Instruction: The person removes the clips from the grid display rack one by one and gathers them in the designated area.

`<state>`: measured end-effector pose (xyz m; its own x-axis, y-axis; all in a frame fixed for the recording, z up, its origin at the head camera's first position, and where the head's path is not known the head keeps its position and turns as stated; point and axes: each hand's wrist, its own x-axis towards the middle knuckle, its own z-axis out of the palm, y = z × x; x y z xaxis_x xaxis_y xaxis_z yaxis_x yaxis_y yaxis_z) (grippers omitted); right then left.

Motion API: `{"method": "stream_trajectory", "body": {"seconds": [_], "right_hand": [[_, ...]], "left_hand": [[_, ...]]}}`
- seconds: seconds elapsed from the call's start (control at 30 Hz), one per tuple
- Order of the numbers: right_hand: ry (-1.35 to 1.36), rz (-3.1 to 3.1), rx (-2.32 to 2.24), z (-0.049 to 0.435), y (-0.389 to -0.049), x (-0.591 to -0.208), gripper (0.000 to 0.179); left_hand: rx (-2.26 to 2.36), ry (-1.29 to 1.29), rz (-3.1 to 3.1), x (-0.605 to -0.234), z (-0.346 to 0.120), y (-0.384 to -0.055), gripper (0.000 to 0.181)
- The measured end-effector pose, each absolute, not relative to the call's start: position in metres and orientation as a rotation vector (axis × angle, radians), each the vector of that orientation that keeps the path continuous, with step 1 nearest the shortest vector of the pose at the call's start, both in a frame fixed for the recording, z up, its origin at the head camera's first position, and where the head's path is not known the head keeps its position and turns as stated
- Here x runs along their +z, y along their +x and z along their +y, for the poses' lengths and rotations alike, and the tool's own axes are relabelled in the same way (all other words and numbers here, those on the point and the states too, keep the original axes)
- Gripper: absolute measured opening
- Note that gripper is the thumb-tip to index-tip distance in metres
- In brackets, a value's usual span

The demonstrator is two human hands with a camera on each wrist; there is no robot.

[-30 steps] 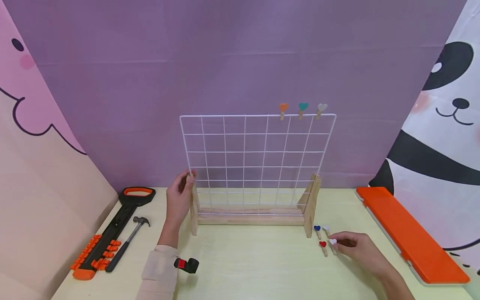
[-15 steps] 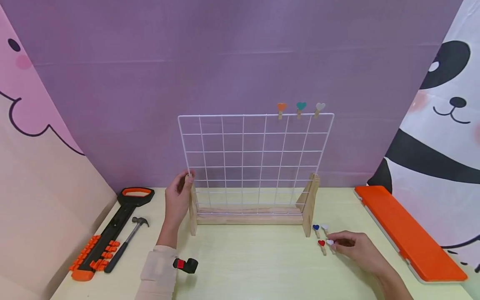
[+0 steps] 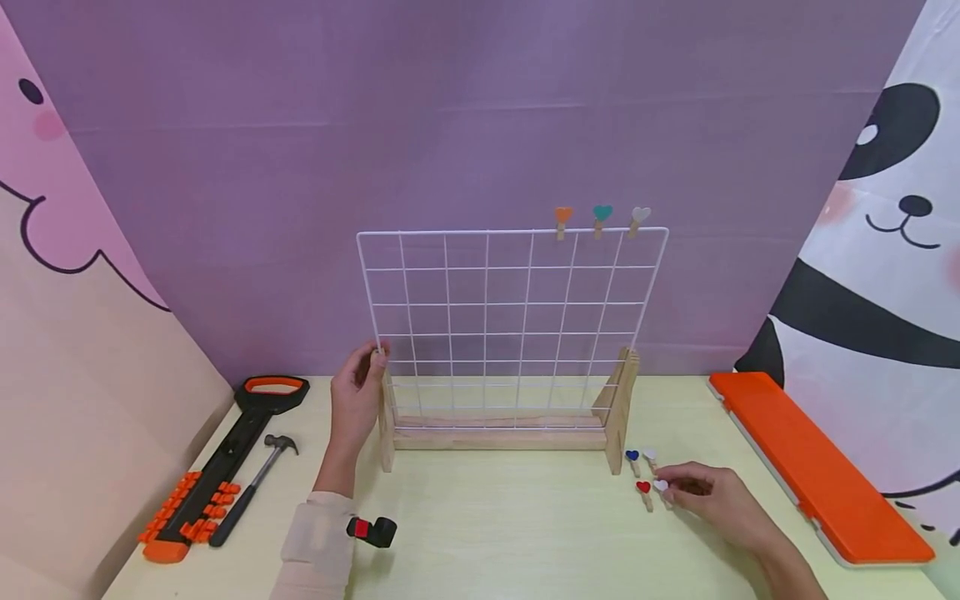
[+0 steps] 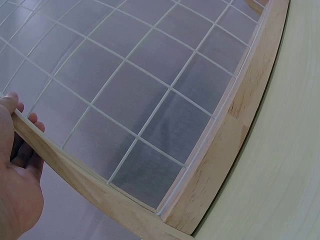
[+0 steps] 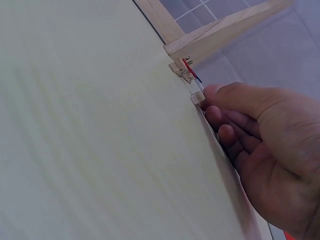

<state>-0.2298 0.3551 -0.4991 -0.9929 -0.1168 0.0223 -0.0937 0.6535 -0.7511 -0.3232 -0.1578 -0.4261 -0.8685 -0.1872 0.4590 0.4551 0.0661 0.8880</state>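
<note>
In the head view, a white wire grid panel (image 3: 486,304) stands upright in a wooden stand (image 3: 498,439). My left hand (image 3: 356,404) grips the stand's left post, thumb in front; the left wrist view has the same hand (image 4: 22,187) at the post's upper end. At the right, my right hand (image 3: 716,500) pinches a small wooden clothespin with a white heart (image 3: 661,485), low over the table. Close by lie a red-heart clothespin (image 3: 643,487), a blue-heart clothespin (image 3: 632,456) and another white-heart clothespin (image 3: 649,456). My fingers partly hide the pinched clothespin.
Orange (image 3: 563,216), teal (image 3: 602,214) and white (image 3: 640,215) heart clothespins sit along the grid's top right edge. A claw hammer (image 3: 255,490) and a black-and-orange tool holder (image 3: 232,454) lie on the left. An orange case (image 3: 821,467) lies along the right.
</note>
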Motion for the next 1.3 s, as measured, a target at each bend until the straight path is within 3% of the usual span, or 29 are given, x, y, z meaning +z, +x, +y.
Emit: {"method": "stream_trajectory", "body": {"seconds": [0.6,0.97,1.3], "right_hand": [[-0.207,2.854,-1.428,0.367,-0.234,-0.470,0.039],[-0.471,2.894,-1.552,0.360,-0.250,-0.402,0.031],[-0.514,2.969,-1.577,0.345,-0.259,-0.329,0.031]], "left_hand": [[-1.846,-0.276,-1.896,-0.427,-0.158,-0.327,0.037],[-1.829,-0.262,-1.907,-0.429,-0.158,-0.325,0.037],[-1.827,-0.271,-1.900,-0.428,-0.158,-0.324,0.037]]}}
